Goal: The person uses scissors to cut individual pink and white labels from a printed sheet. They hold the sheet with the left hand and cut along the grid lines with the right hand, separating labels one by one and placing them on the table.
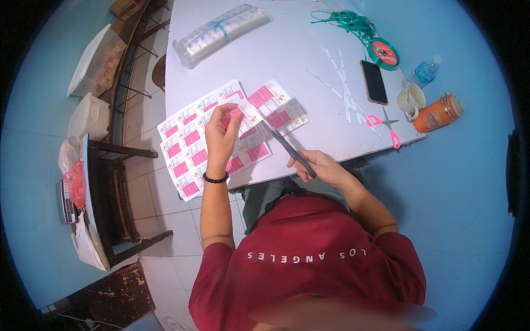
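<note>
My left hand, a dark beaded bracelet at its wrist, pinches a small pink and white printed card. In my right hand is a pair of dark-handled scissors, its blades pointing up and left to the card's lower right edge. Whether the blades touch the card, I cannot tell. Below my left hand, printed sheets with rows of pink labels lie overlapping at the table's left edge. A loose printed piece rests just beyond the held card, on top of another.
White paper strips lie right of centre. Pink-handled scissors, a phone, a mug, an orange flask, a plastic bottle and green ribbon line the right side. A plastic-wrapped bundle lies far left.
</note>
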Tool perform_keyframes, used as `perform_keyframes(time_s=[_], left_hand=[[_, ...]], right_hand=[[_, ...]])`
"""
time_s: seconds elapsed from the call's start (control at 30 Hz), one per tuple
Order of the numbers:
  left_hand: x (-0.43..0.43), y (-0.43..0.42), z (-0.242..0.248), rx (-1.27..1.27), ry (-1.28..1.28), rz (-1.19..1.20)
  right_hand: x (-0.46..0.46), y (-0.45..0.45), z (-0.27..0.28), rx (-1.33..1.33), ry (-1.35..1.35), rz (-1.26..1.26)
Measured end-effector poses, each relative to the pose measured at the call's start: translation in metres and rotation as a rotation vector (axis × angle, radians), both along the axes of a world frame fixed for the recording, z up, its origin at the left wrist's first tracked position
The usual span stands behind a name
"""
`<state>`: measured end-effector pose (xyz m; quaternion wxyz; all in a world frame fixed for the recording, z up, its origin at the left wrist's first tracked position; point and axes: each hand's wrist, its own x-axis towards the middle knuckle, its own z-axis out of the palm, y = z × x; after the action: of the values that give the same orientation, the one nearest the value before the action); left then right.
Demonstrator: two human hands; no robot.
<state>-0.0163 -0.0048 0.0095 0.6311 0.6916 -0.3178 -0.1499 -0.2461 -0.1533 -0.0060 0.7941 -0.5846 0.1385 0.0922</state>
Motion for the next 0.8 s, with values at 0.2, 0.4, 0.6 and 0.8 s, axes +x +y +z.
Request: perform_keyframes(time_s=[0.2, 0.4, 0.6, 0.8], left_hand=[[-0.003, -0.003, 0.002, -0.05, 0.064, -0.038], [0.001, -0.008, 0.0, -0.098, 0.069, -0.086], [0.0, -0.015, -0.002, -0.032, 0.149, -0.212], [0.002, -0.02, -0.018, 0.032, 0.223, -0.232]], right_hand=[[0.001, 0.0, -0.003, 0.053, -0.029, -0.014], [0.0, 0.003, -0.004, -0.026, 0.039, -0.057], [0.0, 0.0, -0.008, 0.0, 0.002, -0.084], [-0.002, 0.002, -0.019, -0.052, 0.086, -0.155]])
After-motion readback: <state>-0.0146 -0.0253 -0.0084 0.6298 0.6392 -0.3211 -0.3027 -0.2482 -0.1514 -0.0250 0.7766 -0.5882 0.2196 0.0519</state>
